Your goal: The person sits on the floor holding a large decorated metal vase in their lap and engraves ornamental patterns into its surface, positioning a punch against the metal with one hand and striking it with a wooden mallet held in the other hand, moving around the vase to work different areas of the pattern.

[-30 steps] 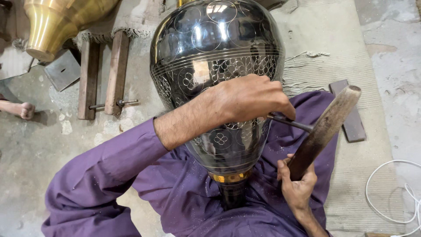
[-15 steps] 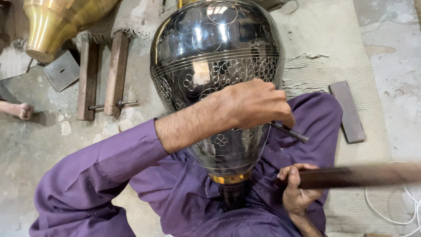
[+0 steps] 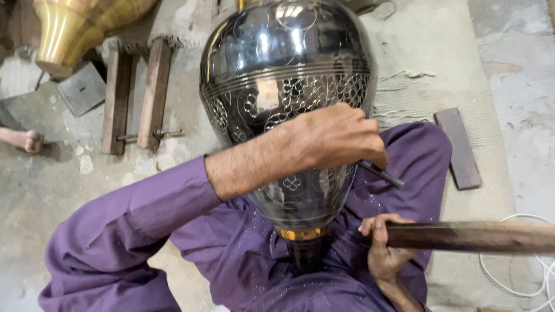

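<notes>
From the head camera, the left hand (image 3: 338, 136) is clenched around a thin metal chisel (image 3: 381, 173), its tip against the dark engraved vase (image 3: 283, 75) resting in the person's lap. The right hand (image 3: 384, 248) grips a wooden mallet (image 3: 474, 237) (held level, off to the side). A misjudged strike could skid the chisel and scar the pattern.

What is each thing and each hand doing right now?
left hand: closed around a thin metal tool, resting on the vase
thin metal tool: slanted, tip hidden under the hand
right hand: gripping the wooden stick
wooden stick: held level, off the vase
black engraved vase: lying in the lap
</notes>
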The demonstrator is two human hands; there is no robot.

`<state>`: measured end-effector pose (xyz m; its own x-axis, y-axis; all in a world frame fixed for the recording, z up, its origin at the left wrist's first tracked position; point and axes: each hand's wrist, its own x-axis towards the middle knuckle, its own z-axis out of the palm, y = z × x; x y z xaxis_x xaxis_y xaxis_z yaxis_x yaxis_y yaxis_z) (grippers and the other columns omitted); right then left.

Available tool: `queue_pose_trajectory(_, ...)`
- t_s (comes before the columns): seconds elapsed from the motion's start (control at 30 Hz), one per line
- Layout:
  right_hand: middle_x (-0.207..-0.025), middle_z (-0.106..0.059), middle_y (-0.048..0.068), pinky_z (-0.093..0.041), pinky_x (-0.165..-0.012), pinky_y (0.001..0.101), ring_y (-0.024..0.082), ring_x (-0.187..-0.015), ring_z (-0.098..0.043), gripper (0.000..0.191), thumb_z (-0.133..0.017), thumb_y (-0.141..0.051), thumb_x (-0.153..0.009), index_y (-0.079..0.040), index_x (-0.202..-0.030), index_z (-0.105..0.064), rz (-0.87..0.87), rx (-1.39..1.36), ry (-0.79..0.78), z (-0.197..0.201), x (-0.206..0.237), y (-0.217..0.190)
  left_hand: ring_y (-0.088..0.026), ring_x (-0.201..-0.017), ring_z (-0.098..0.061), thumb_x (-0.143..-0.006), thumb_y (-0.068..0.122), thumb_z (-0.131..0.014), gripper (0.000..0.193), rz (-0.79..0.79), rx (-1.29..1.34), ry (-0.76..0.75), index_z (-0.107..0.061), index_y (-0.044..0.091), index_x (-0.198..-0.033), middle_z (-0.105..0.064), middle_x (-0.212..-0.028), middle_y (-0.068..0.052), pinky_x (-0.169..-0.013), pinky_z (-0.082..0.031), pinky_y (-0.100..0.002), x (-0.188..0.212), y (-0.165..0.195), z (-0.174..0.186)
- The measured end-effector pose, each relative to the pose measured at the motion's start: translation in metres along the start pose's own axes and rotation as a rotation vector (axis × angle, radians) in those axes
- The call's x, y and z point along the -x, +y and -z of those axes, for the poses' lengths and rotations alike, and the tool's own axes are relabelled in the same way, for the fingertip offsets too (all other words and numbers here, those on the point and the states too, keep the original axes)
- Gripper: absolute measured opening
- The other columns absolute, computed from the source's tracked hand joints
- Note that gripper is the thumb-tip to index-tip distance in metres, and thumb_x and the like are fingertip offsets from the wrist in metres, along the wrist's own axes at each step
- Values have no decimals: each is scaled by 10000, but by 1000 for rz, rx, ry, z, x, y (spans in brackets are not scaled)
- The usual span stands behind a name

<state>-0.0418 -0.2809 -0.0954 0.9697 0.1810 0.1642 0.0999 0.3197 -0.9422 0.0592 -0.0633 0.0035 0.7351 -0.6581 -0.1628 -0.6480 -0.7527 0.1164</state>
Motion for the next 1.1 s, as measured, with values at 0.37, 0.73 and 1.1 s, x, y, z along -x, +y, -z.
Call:
queue_pose_trajectory(0.37,-810,-653,51,-537,-595,271,116,-655,-633,178,-682,-16,-980,1,-1109,-560,-114,346,17,23,0,6,-204,-657,-746,-923,30,-632,418,13,141,165,-692,223,-1289,-777,-841,-99,-476,-609,-320,11,-8,3)
queue_pose_trajectory(0.73,-790,-665,66,-573,-558,278,139,-639,-666,124,-644,-20,-985,-30,-1105,-613,-164,338,-147,58,-19,10,-174,-630,-730,-942,26,-618,414,171,250,310,-667,161,-1330,-766,-773,-94,-454,-562,-325,32,-2,10)
queue_pose_trajectory(1.1,-845,-639,87,-518,-551,283,151,-653,-617,240,-725,-1,-972,1,-1169,-588,-143,602,-189,79,-90,-27,-141,-546,-687,-1002,-33,-499,448,488,471,349,-606,174,-1385,-770,-876,-123,-359,-526,-283,51,8,6)
